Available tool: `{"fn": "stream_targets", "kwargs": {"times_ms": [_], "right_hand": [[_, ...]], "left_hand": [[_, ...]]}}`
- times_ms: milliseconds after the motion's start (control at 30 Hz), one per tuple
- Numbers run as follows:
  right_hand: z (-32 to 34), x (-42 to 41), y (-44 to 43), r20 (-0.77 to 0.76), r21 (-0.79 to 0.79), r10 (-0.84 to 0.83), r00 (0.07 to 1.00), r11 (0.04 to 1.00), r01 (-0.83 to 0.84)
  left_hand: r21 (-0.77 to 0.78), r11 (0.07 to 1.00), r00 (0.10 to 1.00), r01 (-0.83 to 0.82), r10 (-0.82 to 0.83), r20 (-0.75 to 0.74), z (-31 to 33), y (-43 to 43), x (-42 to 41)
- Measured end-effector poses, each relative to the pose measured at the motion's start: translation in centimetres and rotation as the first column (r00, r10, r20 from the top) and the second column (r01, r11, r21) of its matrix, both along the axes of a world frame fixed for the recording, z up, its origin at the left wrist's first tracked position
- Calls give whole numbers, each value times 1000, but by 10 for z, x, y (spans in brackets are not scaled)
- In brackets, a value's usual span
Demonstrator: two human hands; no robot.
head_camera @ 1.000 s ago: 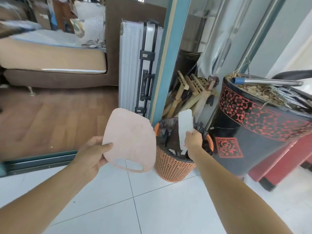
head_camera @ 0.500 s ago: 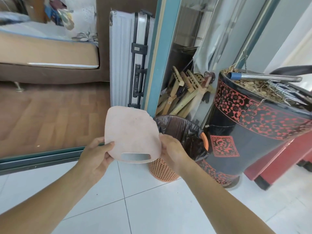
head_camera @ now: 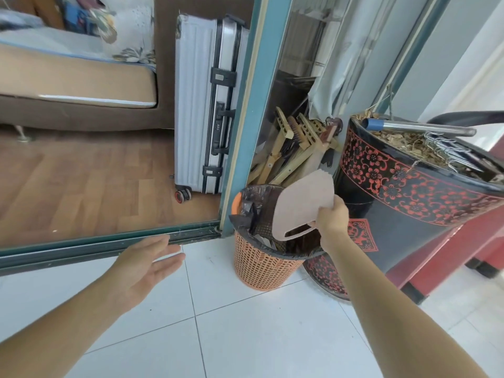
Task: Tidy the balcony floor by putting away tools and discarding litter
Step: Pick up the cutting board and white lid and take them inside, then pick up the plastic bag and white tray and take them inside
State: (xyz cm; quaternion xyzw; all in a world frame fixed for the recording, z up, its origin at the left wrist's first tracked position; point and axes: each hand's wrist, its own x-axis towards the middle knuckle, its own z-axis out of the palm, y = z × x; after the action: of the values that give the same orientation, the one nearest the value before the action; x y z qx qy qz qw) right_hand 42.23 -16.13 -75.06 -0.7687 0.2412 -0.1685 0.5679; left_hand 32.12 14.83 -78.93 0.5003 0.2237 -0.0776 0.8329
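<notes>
A flat pink card piece with a slot handle [head_camera: 302,205] hangs tilted over the mouth of the orange mesh bin [head_camera: 259,266], which is lined with a black bag. My right hand [head_camera: 331,219] grips the piece at its right edge, just above the bin's rim. My left hand [head_camera: 147,266] is open and empty, palm up, low over the white floor tiles to the left of the bin. Scraps lie inside the bin.
A large black pot with red flowers [head_camera: 409,203] stands right behind the bin, holding dry leaves and a metal pole [head_camera: 420,128]. Wooden tools [head_camera: 294,148] lean in the corner. A silver suitcase [head_camera: 207,105] stands beyond the green sliding-door track [head_camera: 109,244].
My left hand let go of the pink piece and dropped away to the left. My right hand took it and carried it right, over the bin.
</notes>
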Motion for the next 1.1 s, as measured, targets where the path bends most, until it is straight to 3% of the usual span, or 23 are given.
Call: {"fn": "stream_targets", "kwargs": {"times_ms": [67,133,567,800,900,1100], "right_hand": [[-5,4,1,-106,-248,1,994,968,-27],[-10,7,3,-166,-395,5,986,916,-71],[16,29,12,-180,-689,-37,983,718,-99],[22,35,23,-275,-663,41,961,715,-220],[10,27,28,-330,-587,88,940,760,-278],[0,15,65,-244,-471,252,937,813,-341]], "left_hand": [[5,1000,1000,5,-5,-20,-3,0,-3],[16,1000,999,20,-19,-36,-3,-2,-5],[66,997,997,49,-45,-63,-4,7,-7],[72,996,997,43,-37,-73,-8,8,-8],[85,994,996,62,-56,-69,-9,7,-9],[126,992,998,31,-23,-66,-9,28,-15]]}}
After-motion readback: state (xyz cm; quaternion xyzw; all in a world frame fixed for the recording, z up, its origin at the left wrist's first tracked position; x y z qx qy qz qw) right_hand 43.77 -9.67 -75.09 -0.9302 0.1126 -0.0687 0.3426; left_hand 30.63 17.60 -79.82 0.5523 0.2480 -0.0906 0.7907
